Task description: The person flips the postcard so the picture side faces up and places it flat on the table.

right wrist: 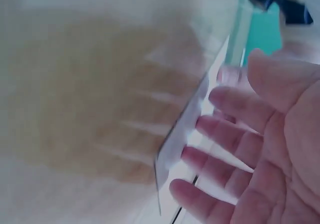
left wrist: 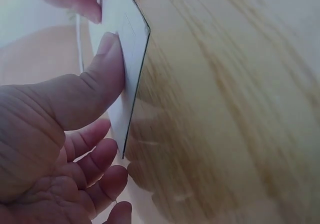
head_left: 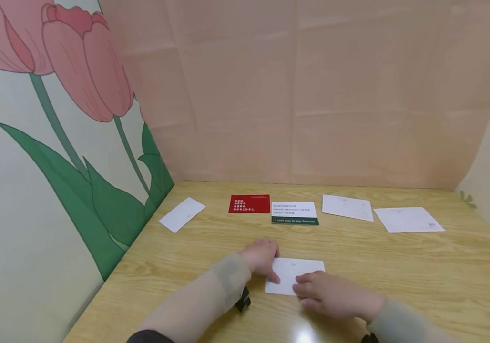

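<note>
A white card [head_left: 288, 272] with faint grey print lies low on the wooden table in front of me, between both hands. My left hand [head_left: 263, 257] is at the card's left side. Its thumb [left wrist: 102, 76] rests on the white face, while the loosely bent fingers [left wrist: 102, 156] spread apart from the thumb near the card's edge. From the right, my right hand [head_left: 328, 293] reaches over the card, its fingertips overlapping the near right part in the head view. The right wrist view shows those fingers [right wrist: 227, 134] spread and nearly straight beside the card's edge.
Farther back lie a red card [head_left: 249, 204] with white writing, a white-and-green card [head_left: 294, 212], and plain white cards [head_left: 182, 215] at left, [head_left: 347, 207] right of centre and another white card [head_left: 409, 220] at far right. A pinkish sheet [head_left: 313, 95] hangs behind the table.
</note>
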A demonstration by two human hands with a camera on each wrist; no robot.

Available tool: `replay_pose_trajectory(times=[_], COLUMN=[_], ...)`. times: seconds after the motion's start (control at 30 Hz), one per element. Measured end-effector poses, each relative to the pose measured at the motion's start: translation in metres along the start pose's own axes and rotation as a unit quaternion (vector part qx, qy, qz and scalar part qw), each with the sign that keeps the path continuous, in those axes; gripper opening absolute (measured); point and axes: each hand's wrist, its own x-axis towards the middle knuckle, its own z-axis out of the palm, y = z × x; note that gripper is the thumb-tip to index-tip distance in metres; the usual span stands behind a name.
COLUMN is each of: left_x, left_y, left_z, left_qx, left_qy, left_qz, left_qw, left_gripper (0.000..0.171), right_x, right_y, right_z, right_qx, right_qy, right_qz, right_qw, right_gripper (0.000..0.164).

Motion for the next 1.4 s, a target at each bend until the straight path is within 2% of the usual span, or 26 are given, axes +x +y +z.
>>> replay_pose_trajectory(times=[0.13,0.27,0.43,0.67,1.13,1.23,1.4], left_x=[0.000,0.002,0.007,0.014,0.016,0.016,0.014], left_y=[0.001,0.001,0.000,-0.001,0.004,0.004,0.002], left_z=[0.002,0.003,0.003,0.004,-0.004,-0.005,-0.007], left_qx=[-0.005,-0.014,-0.017,0.006,0.050,0.042,0.029], left_qy=[0.003,0.006,0.011,0.006,-0.014,-0.016,-0.019], left_qz=[-0.007,-0.013,-0.018,-0.012,-0.017,-0.017,-0.009], left_qw=[1.0000,0.9998,0.9996,0.9999,0.9985,0.9988,0.9994], left_gripper=[0.051,0.051,0.053,0.054,0.061,0.062,0.058], right_x=[0.006,0.013,0.021,0.030,0.046,0.046,0.043], right_y=[0.015,0.030,0.041,0.047,0.053,0.053,0.052], right_z=[-0.006,-0.010,-0.013,-0.022,-0.030,-0.030,-0.031], right_qx=[-0.020,-0.037,-0.037,0.022,0.060,0.065,0.047], right_qy=[0.022,0.033,0.043,0.049,0.002,0.003,0.011], right_qz=[0.003,0.060,0.110,0.184,0.242,0.240,0.219], right_qw=[1.000,0.997,0.992,0.982,0.968,0.969,0.975], right_gripper=[0.038,0.038,0.042,0.048,0.056,0.055,0.054])
